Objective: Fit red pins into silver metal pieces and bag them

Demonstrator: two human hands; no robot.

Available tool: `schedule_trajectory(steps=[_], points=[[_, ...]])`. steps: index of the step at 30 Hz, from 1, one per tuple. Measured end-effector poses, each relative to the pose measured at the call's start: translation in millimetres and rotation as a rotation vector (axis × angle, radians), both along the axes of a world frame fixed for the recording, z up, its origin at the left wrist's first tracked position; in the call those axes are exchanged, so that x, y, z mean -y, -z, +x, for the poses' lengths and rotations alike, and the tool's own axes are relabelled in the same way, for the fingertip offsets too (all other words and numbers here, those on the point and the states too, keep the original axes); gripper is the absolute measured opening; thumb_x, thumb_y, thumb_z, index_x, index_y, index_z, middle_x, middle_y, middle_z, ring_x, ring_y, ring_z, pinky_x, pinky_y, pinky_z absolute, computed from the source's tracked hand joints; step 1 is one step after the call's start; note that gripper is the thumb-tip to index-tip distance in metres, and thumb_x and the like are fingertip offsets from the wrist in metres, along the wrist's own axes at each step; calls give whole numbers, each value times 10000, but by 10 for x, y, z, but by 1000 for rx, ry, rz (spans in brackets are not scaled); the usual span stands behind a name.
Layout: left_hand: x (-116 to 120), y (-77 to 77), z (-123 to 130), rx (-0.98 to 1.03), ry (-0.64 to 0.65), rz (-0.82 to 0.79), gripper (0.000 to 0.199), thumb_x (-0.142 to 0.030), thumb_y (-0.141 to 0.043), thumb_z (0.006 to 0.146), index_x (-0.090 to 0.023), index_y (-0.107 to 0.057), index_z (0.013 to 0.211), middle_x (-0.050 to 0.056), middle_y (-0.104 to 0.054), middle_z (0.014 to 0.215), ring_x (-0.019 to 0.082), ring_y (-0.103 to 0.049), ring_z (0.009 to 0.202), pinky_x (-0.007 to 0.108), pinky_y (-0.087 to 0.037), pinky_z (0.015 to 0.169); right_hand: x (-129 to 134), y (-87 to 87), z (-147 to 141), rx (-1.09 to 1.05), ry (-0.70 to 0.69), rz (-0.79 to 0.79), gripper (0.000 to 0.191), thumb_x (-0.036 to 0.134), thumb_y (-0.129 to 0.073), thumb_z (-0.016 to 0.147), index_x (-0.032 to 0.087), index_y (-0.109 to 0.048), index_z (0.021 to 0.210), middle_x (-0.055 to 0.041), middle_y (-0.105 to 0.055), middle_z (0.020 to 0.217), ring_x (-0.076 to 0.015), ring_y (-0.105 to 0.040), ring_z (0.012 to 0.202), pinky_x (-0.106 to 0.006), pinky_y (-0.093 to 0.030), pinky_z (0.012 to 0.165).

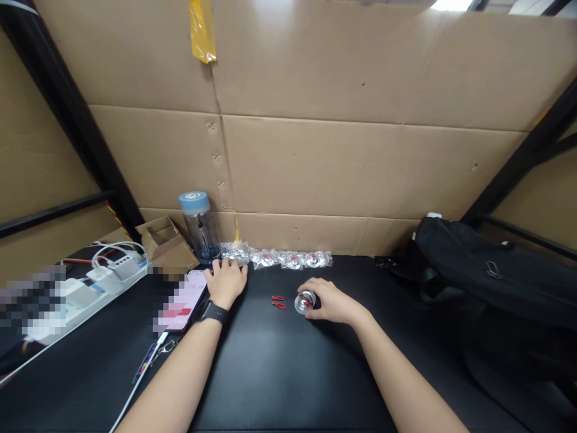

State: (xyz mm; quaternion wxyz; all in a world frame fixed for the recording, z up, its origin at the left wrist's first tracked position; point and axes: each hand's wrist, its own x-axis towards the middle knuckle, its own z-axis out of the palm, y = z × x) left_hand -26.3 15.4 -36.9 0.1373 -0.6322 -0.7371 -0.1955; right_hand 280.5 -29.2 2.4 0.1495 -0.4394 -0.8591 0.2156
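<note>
My right hand (328, 300) grips a small round silver disc (305, 302) by its edge, thumb at the near side and fingers at the far side. The disc is shiny, with a domed middle and a bit of red on it; it looks like a small cymbal. Just left of it, two short red cord loops (278, 302) lie on the black table. My left hand (227, 281) rests palm down with fingers spread, holding nothing. Its fingertips are close to a row of clear plastic packets (294, 260) with similar silver discs in them.
A phone (192, 297) with a white cable lies beside my left wrist. Behind it stand a blue-lidded bottle (198, 228) and an open cardboard box (166, 243). A white power strip (112, 282) is at left, a black bag (491, 270) at right. Cardboard walls the back.
</note>
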Motion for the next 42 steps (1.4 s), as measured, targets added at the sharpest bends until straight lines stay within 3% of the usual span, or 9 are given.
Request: schedule_trajectory(steps=[5,9,13,18,22,26,32,37,42], points=[[31,-12,45,-12,-55,18,521,-471,-390,963,-99,-717,1124,261,-630,1144,417,-454,1113,556,-353,870,-6,8,-32,-47,-7,48,414,193,-772,715,266,-709,1118,-55,-706,1101,-251,-643,1029,-359,-466,937],[106,-139,154,16,3,107,521,-468,-387,977,-122,-626,1283,257,-560,1292,426,-429,1186,578,-348,906,3,8,-52,-21,-40,97,443,174,-765,702,280,-721,1130,-56,-699,1175,-260,-632,1072,-355,-457,953],[192,-282,323,73,226,165,372,-375,-434,979,-227,-627,1261,172,-526,1392,390,-402,1273,553,-340,962,7,24,-84,-17,-46,85,470,230,-777,733,309,-703,1190,-45,-710,1192,-270,-618,1114,-386,-424,992],[268,-284,513,238,500,144,213,-270,-525,934,-279,-699,1057,86,-616,1262,324,-457,1238,497,-354,982,-1,21,-124,-80,4,114,385,238,-779,764,306,-714,1137,-45,-739,1097,-264,-634,1066,-438,-395,1004],[318,-244,656,425,685,23,150,-301,-595,912,-297,-744,920,51,-660,1139,294,-509,1168,487,-377,988,-21,-10,-151,-422,110,95,404,310,-739,828,294,-653,1222,-63,-714,1179,-245,-649,1078,-413,-468,948],[378,-263,783,633,866,-9,147,-383,-657,889,-275,-744,935,53,-661,1119,254,-562,1121,424,-420,1009,-10,-19,-222,-752,83,-62,472,342,-761,813,255,-603,1250,-90,-710,1185,-243,-662,1115,-363,-530,879],[409,-297,813,752,835,61,111,-320,-660,877,-243,-738,891,53,-659,1052,224,-605,1041,376,-461,967,37,-7,-289,-842,50,-194,532,327,-806,761,230,-582,1234,-94,-715,1127,-220,-698,1008,-398,-549,922],[431,-323,811,669,817,6,76,-242,-678,833,-248,-737,785,37,-665,1044,237,-585,1070,399,-434,970,45,24,-288,-793,21,-162,511,262,-788,757,221,-577,1220,-74,-712,1069,-202,-704,949,-381,-560,908],[468,-334,832,584,764,-66,97,-274,-643,882,-255,-732,847,30,-661,1100,243,-551,1112,417,-390,957,12,87,-291,-750,65,-105,480,236,-778,733,212,-586,1171,-59,-711,1016,-195,-701,903,-343,-570,835]])
